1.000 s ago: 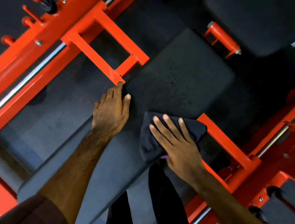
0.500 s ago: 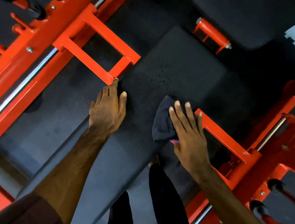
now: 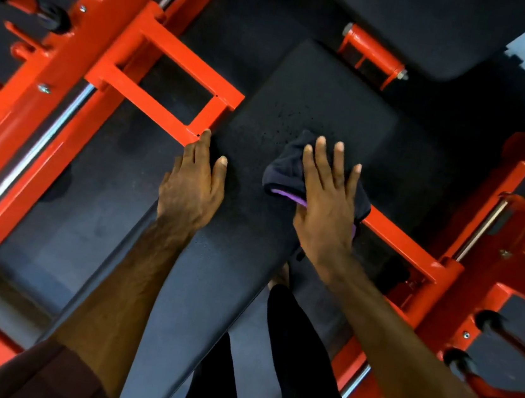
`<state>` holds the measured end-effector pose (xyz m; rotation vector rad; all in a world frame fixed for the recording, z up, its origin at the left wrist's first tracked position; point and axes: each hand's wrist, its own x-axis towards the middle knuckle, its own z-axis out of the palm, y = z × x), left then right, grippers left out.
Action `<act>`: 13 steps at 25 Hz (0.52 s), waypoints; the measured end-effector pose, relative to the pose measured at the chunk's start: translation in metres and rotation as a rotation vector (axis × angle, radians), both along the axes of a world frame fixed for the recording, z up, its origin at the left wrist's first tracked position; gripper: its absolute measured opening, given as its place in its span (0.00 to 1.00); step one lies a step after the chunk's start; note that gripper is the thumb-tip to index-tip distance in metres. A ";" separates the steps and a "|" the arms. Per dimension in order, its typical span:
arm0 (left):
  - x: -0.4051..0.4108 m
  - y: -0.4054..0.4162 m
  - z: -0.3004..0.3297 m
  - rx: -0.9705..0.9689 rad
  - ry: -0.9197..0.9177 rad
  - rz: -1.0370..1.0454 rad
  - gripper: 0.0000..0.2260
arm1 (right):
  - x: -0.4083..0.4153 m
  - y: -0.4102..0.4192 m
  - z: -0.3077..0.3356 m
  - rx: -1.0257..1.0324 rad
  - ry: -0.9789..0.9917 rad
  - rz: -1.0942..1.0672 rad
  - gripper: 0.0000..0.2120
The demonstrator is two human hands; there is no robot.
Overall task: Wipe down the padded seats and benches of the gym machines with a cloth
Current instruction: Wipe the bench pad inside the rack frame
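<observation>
The cloth (image 3: 285,173) was pinned flat against the padded bench (image 3: 311,112) under the right hand (image 3: 326,203), whose fingers were spread straight and pressed down on it rather than curled round it. The cloth lay bunched at the right-hand side of the pad, close to the edge where an orange frame bar (image 3: 398,240) ran beside the bench. The bench's long axis was seen to run diagonally, from the lower left near the person up to a rounded far end at the upper right. The unwiped stretch of the pad lay ahead of the fingertips, toward that far end, and also across to the left; of the two hands, the right was the nearer to it.

The left hand (image 3: 192,183) was laid on the opposite edge of the pad, fingers straight and relaxed, gripping nothing, its fingertips just beside the corner of an orange rectangular bracket (image 3: 169,85). It was judged to be bracing the body rather than working.

The pad was covered in a dark, matte, finely grained material, speckled with small dark dots near its middle; whether these were moisture or wear could not be told. The cloth was dark, soft and folded, with a purple edge shown at its lower fold. The machine frame was glossy orange painted steel, with a bright chromed rod (image 3: 28,157) along the left upright. A second dark pad (image 3: 440,32) was visible beyond the bench end, well apart from both hands. The person's dark trouser leg (image 3: 298,352) stood beside the bench.
</observation>
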<state>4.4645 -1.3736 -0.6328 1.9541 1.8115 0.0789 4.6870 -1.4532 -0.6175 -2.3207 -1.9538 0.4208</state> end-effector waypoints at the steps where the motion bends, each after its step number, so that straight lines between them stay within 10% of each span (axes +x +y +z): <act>1: 0.000 -0.001 0.000 -0.001 0.001 0.008 0.30 | -0.004 -0.002 -0.001 0.001 -0.012 0.075 0.46; 4: -0.001 -0.001 0.006 -0.028 -0.010 0.000 0.32 | 0.038 -0.038 0.004 0.014 -0.071 0.407 0.48; 8: 0.000 0.000 0.004 -0.037 -0.018 -0.009 0.32 | 0.041 0.006 0.004 -0.005 -0.016 0.076 0.46; 13: -0.003 -0.001 0.002 -0.028 -0.028 -0.006 0.31 | 0.038 0.027 0.024 0.151 0.679 -0.081 0.28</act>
